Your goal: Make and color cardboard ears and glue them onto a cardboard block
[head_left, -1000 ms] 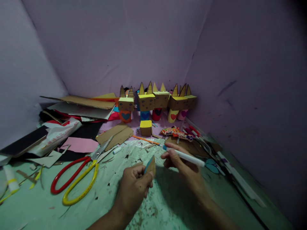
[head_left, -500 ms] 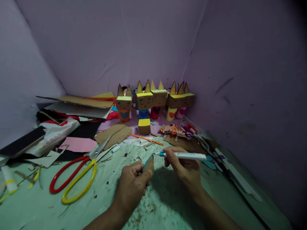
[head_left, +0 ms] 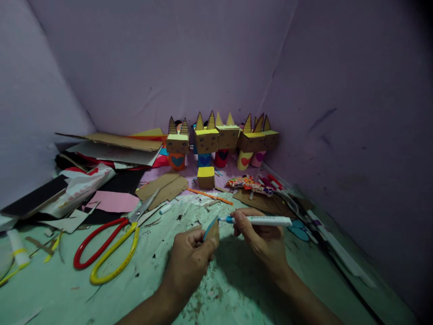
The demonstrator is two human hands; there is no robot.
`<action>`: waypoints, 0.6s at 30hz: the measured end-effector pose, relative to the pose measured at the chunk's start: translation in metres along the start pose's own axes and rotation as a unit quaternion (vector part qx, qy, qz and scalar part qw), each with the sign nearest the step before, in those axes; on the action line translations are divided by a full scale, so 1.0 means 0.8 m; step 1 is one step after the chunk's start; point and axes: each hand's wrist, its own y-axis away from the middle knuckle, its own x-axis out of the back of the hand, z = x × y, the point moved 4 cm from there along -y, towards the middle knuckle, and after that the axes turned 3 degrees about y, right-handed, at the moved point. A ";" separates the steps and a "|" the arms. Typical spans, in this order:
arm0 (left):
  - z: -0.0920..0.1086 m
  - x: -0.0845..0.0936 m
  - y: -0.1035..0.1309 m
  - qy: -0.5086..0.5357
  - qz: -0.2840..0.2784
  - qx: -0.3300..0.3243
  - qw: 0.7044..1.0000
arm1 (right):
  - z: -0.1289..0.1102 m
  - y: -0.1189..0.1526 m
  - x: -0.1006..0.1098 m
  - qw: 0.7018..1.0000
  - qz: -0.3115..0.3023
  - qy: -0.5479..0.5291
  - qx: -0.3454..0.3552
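My left hand [head_left: 191, 257] pinches a small pointed piece of cardboard [head_left: 213, 234] between thumb and fingers, its tip upward. Blue colour runs along the left edge of that piece. In my right hand [head_left: 260, 234] is a white marker with a blue tip [head_left: 267, 220], held nearly level. The marker's tip meets or almost meets the upper point of the cardboard; contact is too fine to tell. A loose marker cap [head_left: 165, 208] lies on the table beyond my left hand. Left of it rest scissors [head_left: 113, 243] with one red and one yellow handle, blades pointing away.
Several box-headed cardboard figures [head_left: 206, 141] with pointed ears stand along the back wall. A small yellow-topped box [head_left: 206, 177] sits before them. Card and paper sheets [head_left: 118, 146] are piled at left. Patterned fabric [head_left: 248, 184] and a cardboard piece [head_left: 264, 201] lie at right.
The whole view has shifted slightly, moving the scene a little to the right. Both hands keep their holds, with the marker tip still at the cardboard's point.
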 end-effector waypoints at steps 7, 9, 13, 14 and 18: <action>0.000 0.000 -0.001 0.005 0.001 -0.003 1.000 | -0.001 0.001 0.001 1.000 0.018 -0.017 -0.014; 0.000 0.000 -0.001 0.004 -0.001 -0.003 1.000 | -0.002 0.001 0.001 1.000 0.014 -0.019 -0.013; 0.000 0.000 -0.001 0.004 -0.001 0.000 1.000 | -0.005 0.000 -0.001 1.000 0.004 0.000 -0.004; 0.000 0.000 -0.001 0.005 -0.001 0.001 1.000 | -0.006 0.000 -0.001 1.000 0.004 0.005 -0.003; 0.000 0.000 -0.001 0.007 0.000 0.000 1.000 | -0.005 0.000 -0.001 1.000 -0.002 0.022 0.000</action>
